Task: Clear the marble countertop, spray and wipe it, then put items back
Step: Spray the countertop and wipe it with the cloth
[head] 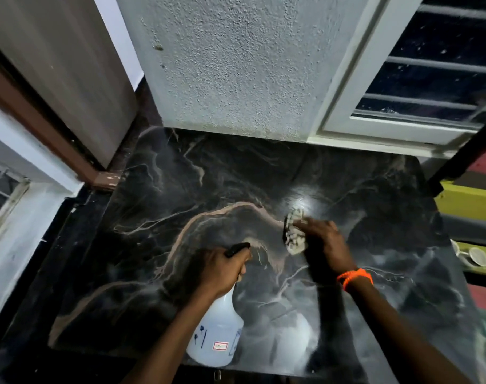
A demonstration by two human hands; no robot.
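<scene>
Left hand point(222, 268) wrapped round the neck of a spray bottle point(218, 331), lifted over the near edge of the surface point(181, 176). Right hand point(323, 239) pressing a cloth point(293, 231) flat near the middle of the surface. Orange wristband point(354, 277) on right wrist.

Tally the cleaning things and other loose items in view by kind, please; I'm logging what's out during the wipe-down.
Spray bottles: 1, the spray bottle gripped by the left hand
Cloths: 1, the cloth under the right hand on the countertop
Cups: 2, white cups off to the right
Total: 4
</scene>
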